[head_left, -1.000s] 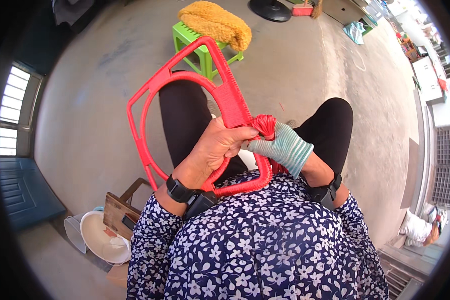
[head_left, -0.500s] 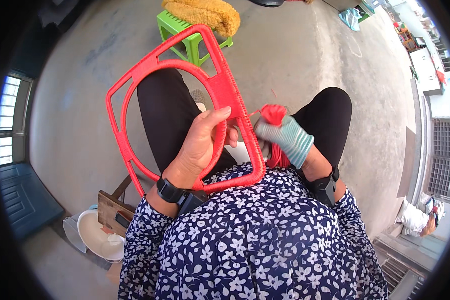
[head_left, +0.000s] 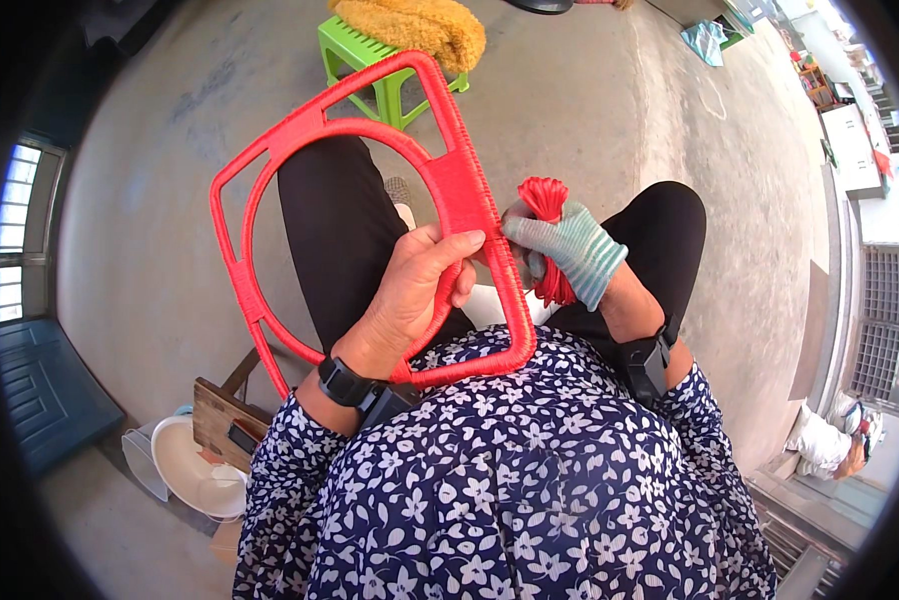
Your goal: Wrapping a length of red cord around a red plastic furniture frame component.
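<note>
A large red frame [head_left: 300,140], wrapped in red cord and shaped like a rectangle with a round opening, rests over my lap. My left hand [head_left: 410,300] grips its right side bar, thumb over the wrapped part. My right hand [head_left: 570,250], in a pale green striped glove, pinches a bundle of red cord [head_left: 545,200] right beside that bar. Red strands hang down below the glove. Both wrists carry black bands. I sit in black trousers and a dark floral top.
A green plastic stool [head_left: 370,60] with a yellow shaggy cloth [head_left: 420,25] on it stands ahead on the concrete floor. A white bowl [head_left: 195,475] and a small wooden stool [head_left: 225,425] lie at my lower left. A blue mat [head_left: 40,390] lies farther left.
The frame has swung left and lain flatter over my lap. My left hand shifted its grip along the bar, and my gloved right hand rose with the cord bundle beside it.
</note>
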Demonstrator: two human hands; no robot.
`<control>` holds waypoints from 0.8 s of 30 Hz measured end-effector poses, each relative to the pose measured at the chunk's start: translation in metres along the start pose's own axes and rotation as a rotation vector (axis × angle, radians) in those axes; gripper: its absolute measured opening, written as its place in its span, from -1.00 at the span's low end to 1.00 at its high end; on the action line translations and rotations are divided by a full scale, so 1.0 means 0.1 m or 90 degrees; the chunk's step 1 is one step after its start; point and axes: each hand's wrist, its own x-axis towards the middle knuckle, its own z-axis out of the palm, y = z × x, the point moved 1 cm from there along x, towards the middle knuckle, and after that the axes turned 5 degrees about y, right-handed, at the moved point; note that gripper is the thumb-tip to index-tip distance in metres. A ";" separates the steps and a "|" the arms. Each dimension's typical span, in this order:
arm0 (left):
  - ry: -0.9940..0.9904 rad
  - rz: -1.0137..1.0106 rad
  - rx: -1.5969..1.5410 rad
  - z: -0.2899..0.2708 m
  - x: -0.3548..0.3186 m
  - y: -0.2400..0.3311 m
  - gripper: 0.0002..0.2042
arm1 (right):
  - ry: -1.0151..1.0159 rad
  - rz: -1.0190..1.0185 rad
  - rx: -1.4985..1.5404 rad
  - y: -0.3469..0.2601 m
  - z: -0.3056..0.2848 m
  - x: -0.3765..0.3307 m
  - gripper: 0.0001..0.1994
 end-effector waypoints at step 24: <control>0.151 0.381 0.239 0.14 -0.24 -0.02 -0.84 | 0.130 -0.249 -0.137 0.01 0.08 -0.08 -0.83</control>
